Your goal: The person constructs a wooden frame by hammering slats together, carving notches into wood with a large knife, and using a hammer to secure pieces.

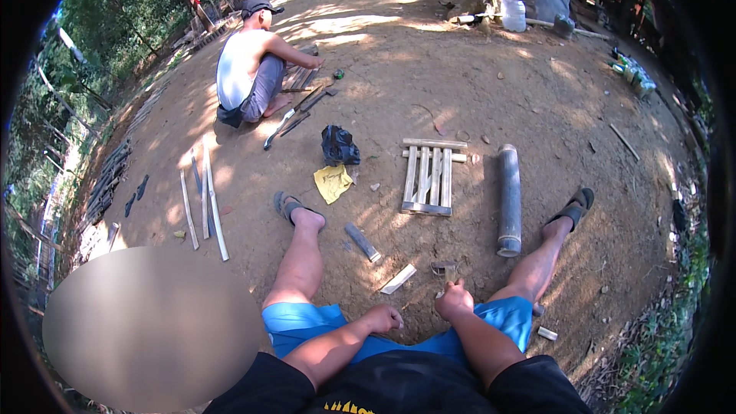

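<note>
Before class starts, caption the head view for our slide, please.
A person's left hand and right hand near a pale strip, with a slatted frame and dark bamboo tube beyond.

I wear a black shirt (406, 379) with short sleeves (264, 385) and a jagged yellow print (349, 407) on its front, bright blue shorts (506, 320) and dark slip-on sandals (585, 198). My left hand (382, 318), right hand (456, 301), forearms (333, 346) and shins (299, 261) are bare.

Ref slatted frame (435, 178): tube (509, 201) right; bag (340, 146), cloth (333, 183) left; 1 person (249, 69) behind-left; 1 strip (398, 279) front-left.
</note>
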A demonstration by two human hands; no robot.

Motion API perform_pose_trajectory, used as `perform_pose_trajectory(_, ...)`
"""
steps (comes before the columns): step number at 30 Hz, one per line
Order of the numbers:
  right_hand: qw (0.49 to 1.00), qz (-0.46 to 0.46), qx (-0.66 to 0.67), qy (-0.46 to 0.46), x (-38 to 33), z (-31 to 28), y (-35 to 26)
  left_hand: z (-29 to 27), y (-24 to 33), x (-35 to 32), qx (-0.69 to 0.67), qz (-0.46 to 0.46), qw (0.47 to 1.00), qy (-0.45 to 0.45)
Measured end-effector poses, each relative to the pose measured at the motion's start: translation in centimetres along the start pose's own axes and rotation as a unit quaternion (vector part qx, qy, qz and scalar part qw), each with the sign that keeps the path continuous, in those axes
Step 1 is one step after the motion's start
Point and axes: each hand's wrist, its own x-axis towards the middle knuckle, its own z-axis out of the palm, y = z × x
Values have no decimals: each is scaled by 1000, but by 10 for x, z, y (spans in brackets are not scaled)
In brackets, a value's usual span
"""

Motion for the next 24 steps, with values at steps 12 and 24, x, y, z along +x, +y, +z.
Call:
perform_pose_trajectory(12,999,-7,-40,-12,5,4,2,3,-12,8,-18,11,1000,-5)
perform_pose_trajectory(24,1000,9,-18,-19,-4,-7,-7,2,-9,6,-10,-7,1000,-8)
